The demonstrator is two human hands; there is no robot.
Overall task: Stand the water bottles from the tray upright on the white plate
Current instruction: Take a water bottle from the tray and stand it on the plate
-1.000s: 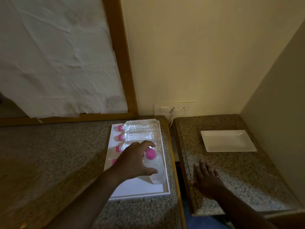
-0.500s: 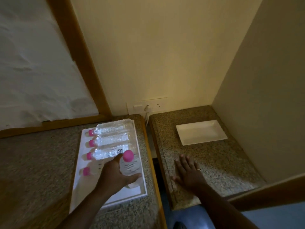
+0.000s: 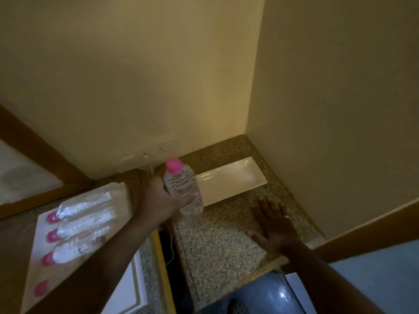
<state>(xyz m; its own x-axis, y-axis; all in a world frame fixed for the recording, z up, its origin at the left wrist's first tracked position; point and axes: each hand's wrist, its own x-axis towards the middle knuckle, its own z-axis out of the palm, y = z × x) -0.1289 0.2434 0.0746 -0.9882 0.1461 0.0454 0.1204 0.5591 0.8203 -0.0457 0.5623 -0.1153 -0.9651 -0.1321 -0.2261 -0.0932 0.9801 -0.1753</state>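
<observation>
Far to the left of the left hand, a flat white rectangular tray lay on the speckled granite counter, holding clear plastic water bottles with pink caps on their sides; three showed their bodies, and a fourth pink cap peeked out beside the forearm, which covered the tray's near part. The left hand was curled tight around a clear, ribbed plastic water bottle with a pink cap, thumb across its front, carrying it roughly upright, cap up, above the dark gap between the two counters. Just right of that bottle and beyond it, the white rectangular ceramic plate sat bare on the second granite counter, near the corner walls. Further right, the right hand lay flat with fingers spread, palm down on that counter, near the plate's front edge without touching it, a ring on one finger.
</observation>
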